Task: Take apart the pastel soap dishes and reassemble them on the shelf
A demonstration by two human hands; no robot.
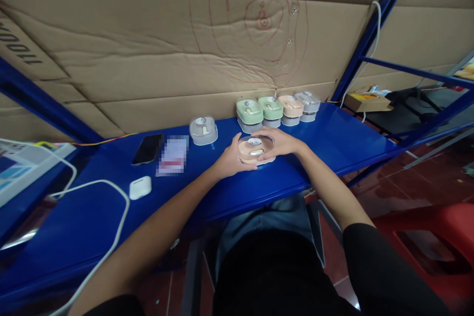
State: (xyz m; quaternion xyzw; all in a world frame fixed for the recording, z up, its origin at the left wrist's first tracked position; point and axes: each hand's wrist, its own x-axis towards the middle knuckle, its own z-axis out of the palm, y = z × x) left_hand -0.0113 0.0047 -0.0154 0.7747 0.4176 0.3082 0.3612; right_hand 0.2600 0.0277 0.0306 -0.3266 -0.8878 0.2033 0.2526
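On the blue tabletop [237,192] sits a peach-coloured lidded container [252,150] with a clear cover, a round label and a small light oval piece on top. Its left side is gripped by my left hand [234,160], fingers curved round it. My right hand [277,141] wraps the far and right side, so both hands hold it together. Just behind them stand two green containers [250,114], a peach container [292,110] and a grey container [308,106] in a row. Another grey container [203,131] stands apart, left of my hands.
A dark phone [148,149], a blurred-out paper [173,155] and a white earbud case [140,187] lie on the left. A white cable [124,207] loops near my left forearm. Cardboard [148,49] walls the back; a red stool [444,237] stands right.
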